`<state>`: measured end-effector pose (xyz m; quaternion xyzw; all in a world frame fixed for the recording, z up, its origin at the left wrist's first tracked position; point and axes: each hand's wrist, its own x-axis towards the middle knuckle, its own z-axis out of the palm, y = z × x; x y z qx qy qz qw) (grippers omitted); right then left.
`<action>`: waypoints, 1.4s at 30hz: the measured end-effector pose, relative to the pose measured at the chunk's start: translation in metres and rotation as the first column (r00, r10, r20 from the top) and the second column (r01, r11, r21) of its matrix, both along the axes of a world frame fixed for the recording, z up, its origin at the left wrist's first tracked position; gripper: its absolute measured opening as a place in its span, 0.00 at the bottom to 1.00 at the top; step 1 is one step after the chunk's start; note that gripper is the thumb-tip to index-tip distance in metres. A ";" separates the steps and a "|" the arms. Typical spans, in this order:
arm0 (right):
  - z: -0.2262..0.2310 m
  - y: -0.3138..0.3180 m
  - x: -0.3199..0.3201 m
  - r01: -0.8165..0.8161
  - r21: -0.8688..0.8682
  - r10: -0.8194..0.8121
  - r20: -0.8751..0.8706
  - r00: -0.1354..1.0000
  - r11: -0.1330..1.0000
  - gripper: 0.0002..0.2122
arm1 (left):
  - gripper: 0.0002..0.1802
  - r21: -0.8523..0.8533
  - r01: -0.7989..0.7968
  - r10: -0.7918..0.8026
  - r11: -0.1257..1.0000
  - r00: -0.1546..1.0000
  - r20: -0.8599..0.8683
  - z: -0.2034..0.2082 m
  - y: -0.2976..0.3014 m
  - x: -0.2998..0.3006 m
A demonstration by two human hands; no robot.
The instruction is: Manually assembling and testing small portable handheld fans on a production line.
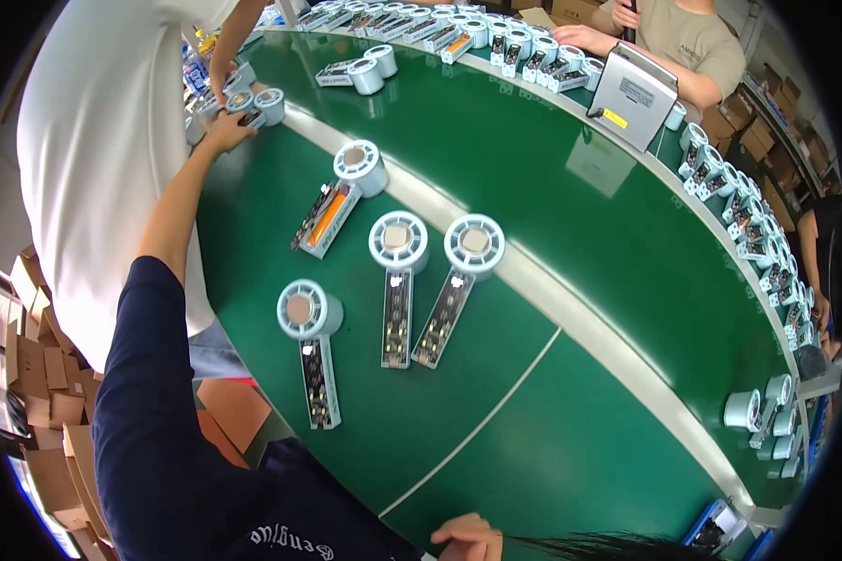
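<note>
My left arm, in a navy sleeve, stretches to the far left. My left hand (227, 133) is closed around the handle of a light blue device (269, 106) with a round head, among similar ones. My right hand (470, 539) shows only partly at the bottom edge, its fingers curled; anything inside them is hidden. Between my hands lie light blue devices with slotted round heads and open handles showing circuit boards: one near device (311, 318), two side by side, a middle device (398, 245) and a right device (473, 245), and a farther device (357, 168) with an orange strip.
A person in white (103, 168) stands close on my left, one arm reaching to the same devices. A pale rail (608, 327) crosses the green table (533, 411). Many devices line the far edge beside a grey box (632, 96); cartons (47, 374) stand at left.
</note>
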<state>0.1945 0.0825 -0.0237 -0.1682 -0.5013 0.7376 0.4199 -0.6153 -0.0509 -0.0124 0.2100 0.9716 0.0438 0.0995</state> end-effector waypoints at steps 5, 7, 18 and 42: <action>-0.029 0.005 0.033 -0.386 -0.072 0.362 -0.225 0.905 0.920 0.16 | 0.32 0.058 0.136 -0.116 0.989 0.958 -0.263 0.042 0.006 0.055; -0.027 -0.006 0.027 -0.036 -0.070 0.029 -0.101 0.995 0.997 0.16 | 0.31 0.100 0.151 -0.125 0.983 0.965 -0.230 0.049 -0.003 0.048; 0.000 0.002 -0.002 0.048 0.024 -0.049 0.033 0.998 0.999 0.12 | 0.33 0.039 -0.074 0.079 0.996 0.984 -0.160 0.034 0.009 0.045; 0.037 -0.009 -0.021 0.217 -0.123 -0.204 0.110 0.973 0.968 0.11 | 0.14 0.903 0.324 0.001 0.283 0.941 -0.338 0.073 -0.002 0.469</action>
